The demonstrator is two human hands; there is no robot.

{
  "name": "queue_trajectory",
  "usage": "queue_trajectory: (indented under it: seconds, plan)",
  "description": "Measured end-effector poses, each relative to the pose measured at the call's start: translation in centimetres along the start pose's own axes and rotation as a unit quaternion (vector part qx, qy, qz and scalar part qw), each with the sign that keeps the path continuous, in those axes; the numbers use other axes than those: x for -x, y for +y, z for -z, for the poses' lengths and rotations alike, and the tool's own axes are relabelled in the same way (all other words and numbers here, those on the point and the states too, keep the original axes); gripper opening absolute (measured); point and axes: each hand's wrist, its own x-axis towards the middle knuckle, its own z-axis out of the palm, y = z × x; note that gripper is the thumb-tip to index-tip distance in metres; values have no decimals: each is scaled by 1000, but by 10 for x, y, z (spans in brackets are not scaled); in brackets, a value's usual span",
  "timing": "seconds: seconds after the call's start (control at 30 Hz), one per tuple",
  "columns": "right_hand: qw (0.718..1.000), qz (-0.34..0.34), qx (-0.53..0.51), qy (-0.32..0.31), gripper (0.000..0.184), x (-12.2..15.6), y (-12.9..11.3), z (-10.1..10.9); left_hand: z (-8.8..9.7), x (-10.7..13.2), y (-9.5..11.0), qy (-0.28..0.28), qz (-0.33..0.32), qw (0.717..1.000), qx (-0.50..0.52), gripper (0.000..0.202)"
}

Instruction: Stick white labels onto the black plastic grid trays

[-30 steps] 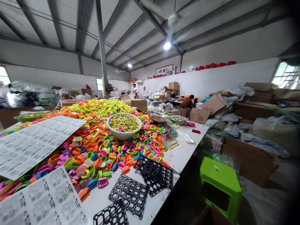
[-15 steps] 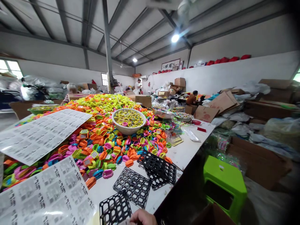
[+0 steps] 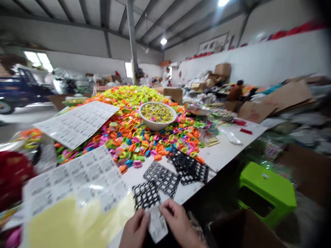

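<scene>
Both hands meet at the table's near edge: left hand and right hand pinch a small printed label between their fingers, just in front of the black grid trays. Left of them lies a label sheet with its yellow backing bared. The picture is blurred; a sticky label could curl onto a finger or crease, I judge.
</scene>
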Motion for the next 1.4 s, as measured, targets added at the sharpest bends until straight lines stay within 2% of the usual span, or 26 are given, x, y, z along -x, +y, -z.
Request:
queue_trajectory:
  seconds: [0.07, 0.17, 0.23, 0.3, 0.4, 0.5, 0.63, 0.77, 0.93, 1.13, 1.27, 1.4]
  plan:
    - [1000, -8, 9, -13, 32, 3, -3, 1, 2, 5, 2, -15, 17, 1000, -8, 54]
    - [998, -20, 24, -51, 31, -1, 1, 2, 5, 8, 2, -19, 76, 997, 2, 54]
    - [997, -26, 21, -66, 31, -10, 7, 1, 8, 9, 2, 2, 102, 995, 14, 54]
    - [998, -31, 11, -57, 31, -22, 13, 1, 12, 11, 1, 43, 95, 995, 7, 52]
    - [999, -38, -1, -29, 31, -47, 20, -1, 19, 13, -2, 107, 27, 993, -39, 41]
    - [999, -42, -3, -25, 33, -71, 23, -5, 21, 14, -8, 144, -80, 982, -97, 29]
    - [998, -46, 1, -34, 36, -93, 18, -15, 17, 11, -12, 179, -206, 942, -194, 23]
    - [998, -40, 17, -47, 35, -102, 14, -25, 12, 6, -13, 209, -270, 895, -289, 34]
    - [997, -19, 48, -50, 33, -104, 18, -31, 5, 1, -15, 186, -288, 857, -384, 47]
    - [995, -2, 89, -49, 31, -106, 17, -32, -4, -6, -13, 123, -262, 848, -445, 52]
    - [992, 3, 122, -43, 29, -107, 14, -32, -10, -10, -16, 116, -226, 844, -472, 44]
    - [987, 10, 156, -40, 26, -107, 15, -33, -15, -10, -28, 107, -216, 825, -511, 46]
